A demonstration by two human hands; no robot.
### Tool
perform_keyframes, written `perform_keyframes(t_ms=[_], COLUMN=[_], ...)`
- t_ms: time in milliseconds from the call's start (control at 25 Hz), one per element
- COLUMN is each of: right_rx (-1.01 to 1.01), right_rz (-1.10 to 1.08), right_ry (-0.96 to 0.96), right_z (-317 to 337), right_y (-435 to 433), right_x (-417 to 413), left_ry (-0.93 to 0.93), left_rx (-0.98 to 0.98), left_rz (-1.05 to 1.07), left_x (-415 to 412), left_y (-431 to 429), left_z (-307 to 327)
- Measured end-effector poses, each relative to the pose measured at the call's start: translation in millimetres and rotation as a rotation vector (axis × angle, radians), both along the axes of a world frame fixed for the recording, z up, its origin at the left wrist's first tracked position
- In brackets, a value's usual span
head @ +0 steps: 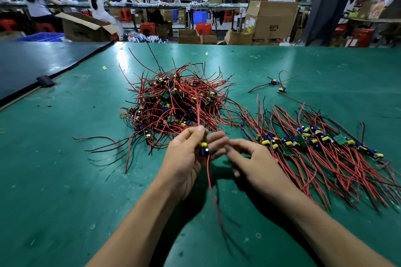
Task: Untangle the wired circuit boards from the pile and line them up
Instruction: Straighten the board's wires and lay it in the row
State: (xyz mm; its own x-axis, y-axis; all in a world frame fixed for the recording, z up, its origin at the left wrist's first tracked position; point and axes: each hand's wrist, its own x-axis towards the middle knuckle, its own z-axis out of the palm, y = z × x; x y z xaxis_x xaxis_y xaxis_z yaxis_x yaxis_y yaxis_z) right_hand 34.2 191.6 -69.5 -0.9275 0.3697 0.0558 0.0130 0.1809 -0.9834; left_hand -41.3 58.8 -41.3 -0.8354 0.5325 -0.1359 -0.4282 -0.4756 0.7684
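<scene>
Circuit board (203,148) is pinched in the left hand (184,162), its red wire (211,184) stretched lengthwise from the pile (178,102) just beyond that hand down toward the wearer. The right hand (253,160), blurred, is held just beside it with fingers loosely curled and nothing seen gripped. The lined-up row (314,143) lies to that hand's right, so it is judged the nearer one for placing.

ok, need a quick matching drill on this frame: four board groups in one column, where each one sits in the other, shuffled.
Things:
1. tangled pile
2. neat row
3. single board
4. two stray boards

Places:
A. held in the left hand
B. right side of the table, near edge
C. middle of the table
D. far right, beyond the row

Pairs: 1-C, 2-B, 3-A, 4-D
</scene>
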Motion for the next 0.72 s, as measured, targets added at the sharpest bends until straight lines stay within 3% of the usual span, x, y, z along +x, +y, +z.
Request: perform_keyframes(t_ms=[80, 160, 400, 480, 720], right_rx=[0.408, 0.479, 0.183, -0.012, -0.365], right_rz=[0.027, 0.046, -0.085, -0.13, -0.054], right_ry=[0.059, 0.124, 0.23, 0.239, 0.266], right_z=[-2.8, -0.2, 5.8, 6.0, 13.0], right_y=[-10.3, -17.6, -21.8, -17.0, 1.1], right_x=[2.8, 5.3, 7.6, 3.5, -0.8], left_ry=[-0.015, -0.016, -0.022, 0.01, 0.1], left_rx=[0.075, 0.081, 0.089, 0.052, -0.062], left_rz=[0.066, 0.096, 0.034, -0.009, -0.217], left_x=[-2.1, 0.1, 9.1, 11.1, 9.0], left_y=[-1.8, -0.4, 6.6, 7.0, 1.6], left_z=[2.9, 3.7, 0.3, -2.5, -9.8])
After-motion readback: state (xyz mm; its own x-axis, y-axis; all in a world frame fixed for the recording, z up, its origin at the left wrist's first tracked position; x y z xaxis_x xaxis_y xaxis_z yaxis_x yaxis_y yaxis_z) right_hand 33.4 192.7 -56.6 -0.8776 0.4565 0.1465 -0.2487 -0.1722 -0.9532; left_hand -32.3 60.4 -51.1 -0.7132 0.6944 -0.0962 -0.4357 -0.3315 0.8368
